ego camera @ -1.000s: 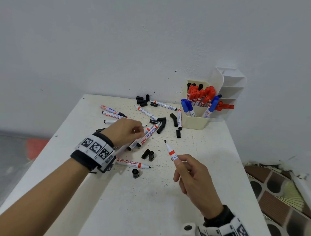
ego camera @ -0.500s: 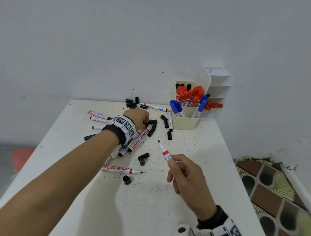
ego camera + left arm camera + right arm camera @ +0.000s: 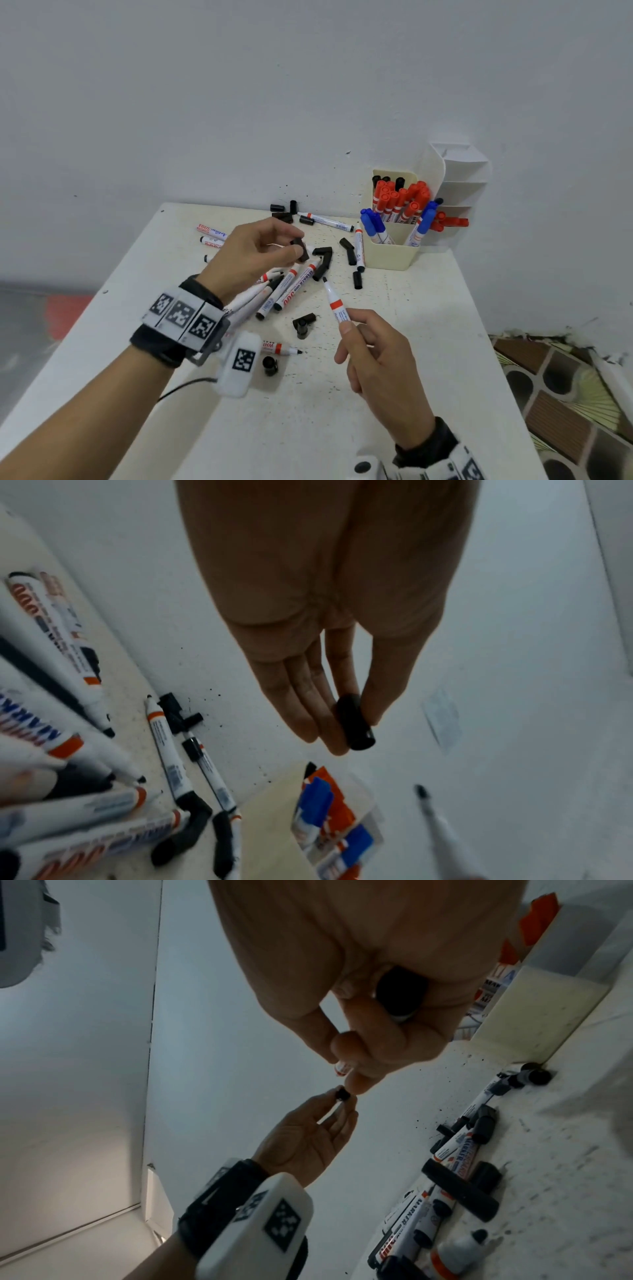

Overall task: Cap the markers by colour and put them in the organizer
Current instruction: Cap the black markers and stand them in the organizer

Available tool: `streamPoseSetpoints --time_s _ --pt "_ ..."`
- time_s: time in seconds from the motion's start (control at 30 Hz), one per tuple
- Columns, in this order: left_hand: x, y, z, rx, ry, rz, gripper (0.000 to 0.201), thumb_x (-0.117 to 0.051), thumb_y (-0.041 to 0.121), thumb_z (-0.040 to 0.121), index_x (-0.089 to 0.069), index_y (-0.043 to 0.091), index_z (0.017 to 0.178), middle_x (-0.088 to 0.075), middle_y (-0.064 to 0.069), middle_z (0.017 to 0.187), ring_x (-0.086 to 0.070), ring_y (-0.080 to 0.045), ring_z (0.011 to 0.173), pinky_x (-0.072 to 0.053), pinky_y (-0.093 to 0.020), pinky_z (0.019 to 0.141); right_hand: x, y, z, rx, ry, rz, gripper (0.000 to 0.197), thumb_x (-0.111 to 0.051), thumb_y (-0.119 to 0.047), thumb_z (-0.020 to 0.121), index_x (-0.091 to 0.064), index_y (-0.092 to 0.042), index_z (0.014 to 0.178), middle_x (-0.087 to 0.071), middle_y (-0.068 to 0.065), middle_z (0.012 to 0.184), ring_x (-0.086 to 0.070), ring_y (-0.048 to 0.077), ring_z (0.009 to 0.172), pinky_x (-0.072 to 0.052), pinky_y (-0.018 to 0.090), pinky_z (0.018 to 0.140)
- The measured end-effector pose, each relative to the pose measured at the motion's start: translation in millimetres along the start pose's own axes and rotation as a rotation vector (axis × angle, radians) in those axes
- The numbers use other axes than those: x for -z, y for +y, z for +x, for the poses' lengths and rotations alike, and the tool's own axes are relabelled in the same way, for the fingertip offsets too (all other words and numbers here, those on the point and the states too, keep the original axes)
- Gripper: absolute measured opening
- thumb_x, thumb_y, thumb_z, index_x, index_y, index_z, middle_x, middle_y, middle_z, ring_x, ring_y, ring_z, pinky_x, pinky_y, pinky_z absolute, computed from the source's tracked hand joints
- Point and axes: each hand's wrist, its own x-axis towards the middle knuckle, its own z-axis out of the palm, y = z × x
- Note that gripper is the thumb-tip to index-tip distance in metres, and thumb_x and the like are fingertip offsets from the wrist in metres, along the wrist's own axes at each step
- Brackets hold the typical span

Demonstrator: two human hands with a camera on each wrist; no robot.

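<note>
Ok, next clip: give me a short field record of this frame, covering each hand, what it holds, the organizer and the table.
left hand: raised above the table, pinches a black cap between thumb and fingers
right hand: holds an uncapped marker, black tip pointing up toward the cap
cap and marker: apart, not yet joined
organizer: at the table's far right, holding red-, blue- and black-capped markers
table: white, with loose uncapped markers and black caps scattered on it

two hands [image 3: 253, 253]; one organizer [image 3: 394, 257]; three blue-capped markers [image 3: 371, 222]
</note>
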Motion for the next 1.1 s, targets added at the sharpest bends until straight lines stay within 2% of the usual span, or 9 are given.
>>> streamPoseSetpoints --time_s 0.1,0.27,0.47,0.57,0.63,0.77,0.93,1.0,1.1 --pt "-4 7 -25 -0.009 -0.011 -0.144 0.023 -0.07 0.001 0.084 -0.067 0.002 0.106 -0.073 -0.017 0.099 -0.072 -0.03 0.092 -0.058 -0.034 0.085 -8 -3 1 0.016 -0.023 -0.004 0.013 -0.052 -0.021 0.098 -0.064 -0.027 0.097 -0.06 0.003 0.063 -0.039 0.01 0.041 -0.034 0.022 0.041" --pt "-10 6 -42 0.017 -0.069 -0.189 0.033 -0.073 0.015 0.074 -0.07 0.003 0.104 -0.075 -0.01 0.101 -0.072 -0.027 0.098 -0.057 -0.033 0.09 -19 -5 1 0.037 -0.029 -0.026 0.013 -0.053 -0.021 0.098 -0.064 -0.028 0.097 -0.062 0.004 0.063 -0.046 0.005 0.042 -0.035 0.021 0.047" --pt "-24 -4 -49 0.007 0.041 -0.324 0.023 -0.069 0.015 0.078 -0.07 0.0 0.096 -0.075 -0.014 0.098 -0.073 -0.027 0.094 -0.059 -0.033 0.083 -26 -10 -1 0.079 0.035 -0.042 0.013 -0.055 -0.018 0.098 -0.065 -0.023 0.092 -0.063 0.009 0.063 -0.049 0.004 0.045 -0.036 0.015 0.047" --pt "-27 -6 -51 0.037 0.037 -0.338 0.026 -0.069 0.015 0.079 -0.067 -0.002 0.098 -0.075 -0.016 0.097 -0.073 -0.027 0.096 -0.058 -0.03 0.08 -29 -10 -1 0.07 0.041 -0.04 0.012 -0.055 -0.018 0.097 -0.065 -0.02 0.09 -0.06 0.008 0.06 -0.047 0.004 0.044 -0.034 0.015 0.046" --pt "-27 -7 -51 0.052 0.037 -0.348 0.018 -0.069 0.014 0.079 -0.067 0.002 0.093 -0.075 -0.017 0.095 -0.073 -0.027 0.096 -0.058 -0.029 0.079 -30 -9 0 0.058 0.042 -0.044 0.012 -0.056 -0.019 0.097 -0.065 -0.02 0.089 -0.06 0.008 0.058 -0.047 0.004 0.043 -0.035 0.015 0.046" --pt "-28 -10 -52 0.07 0.024 -0.343 0.012 -0.069 0.017 0.08 -0.064 0.007 0.085 -0.075 -0.018 0.095 -0.072 -0.028 0.097 -0.059 -0.037 0.085 -32 -8 1 0.039 0.039 -0.055 0.012 -0.056 -0.02 0.097 -0.065 -0.019 0.089 -0.059 0.009 0.057 -0.046 0.004 0.042 -0.034 0.016 0.046" --pt "-24 -9 -51 0.067 0.017 -0.376 0.02 -0.067 0.017 0.082 -0.063 0.002 0.093 -0.075 -0.018 0.096 -0.072 -0.029 0.096 -0.058 -0.031 0.082 -35 -14 6 0.05 0.035 -0.061 0.012 -0.057 -0.019 0.096 -0.064 -0.015 0.088 -0.058 -0.003 0.056 -0.046 0.003 0.04 -0.033 0.013 0.044" --pt "-21 -9 -51 0.069 0.02 -0.378 0.019 -0.067 0.016 0.083 -0.063 0.002 0.094 -0.075 -0.018 0.096 -0.072 -0.03 0.097 -0.058 -0.032 0.083 -36 -15 6 0.046 0.031 -0.053 0.013 -0.057 -0.02 0.097 -0.064 -0.015 0.087 -0.058 -0.001 0.057 -0.045 0.003 0.039 -0.033 0.013 0.043" --pt "-17 -8 -50 0.053 0.004 -0.308 0.005 -0.066 0.012 0.087 -0.063 0.008 0.088 -0.075 -0.016 0.096 -0.072 -0.029 0.096 -0.058 -0.038 0.088 -36 -16 8 -0.006 -0.025 -0.034 0.014 -0.054 -0.023 0.098 -0.061 -0.016 0.088 -0.057 0.005 0.058 -0.039 0.005 0.039 -0.031 0.018 0.041"
